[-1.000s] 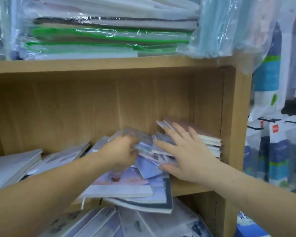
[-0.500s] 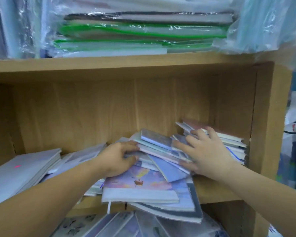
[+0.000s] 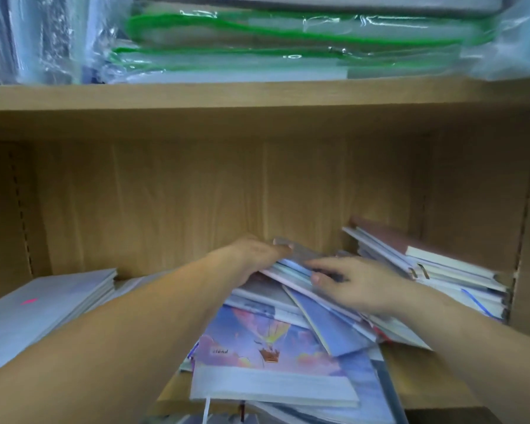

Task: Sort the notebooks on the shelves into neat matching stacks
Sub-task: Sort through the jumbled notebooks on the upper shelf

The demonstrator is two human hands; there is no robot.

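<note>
Wooden shelf boards [image 3: 416, 381] carry a jumbled heap of notebooks, and both your hands are deep in the middle of it. Your left hand [image 3: 254, 258] curls round the far end of a slanted bundle of thin notebooks [image 3: 291, 272]. Your right hand [image 3: 361, 286] grasps the same bundle nearer to you, thumb on its edge and fingers laid over the top.

The bundle is fanned, not squared, and the covers look slick. If you lift it with a loose squeeze, the middle books will likely slide out sideways.

Just below your hands, the balloon-cover notebook [image 3: 257, 344] juts past the shelf's front edge, resting on others that overhang too. Dragging the bundle toward yourself could nudge that layer off the shelf.

Just right of your right hand, the brown-topped stack [image 3: 389, 240] sits ragged and tilted, so a bump from your wrist may spill it. The grey stack [image 3: 43, 304], well left of your left forearm, looks safe.
</note>
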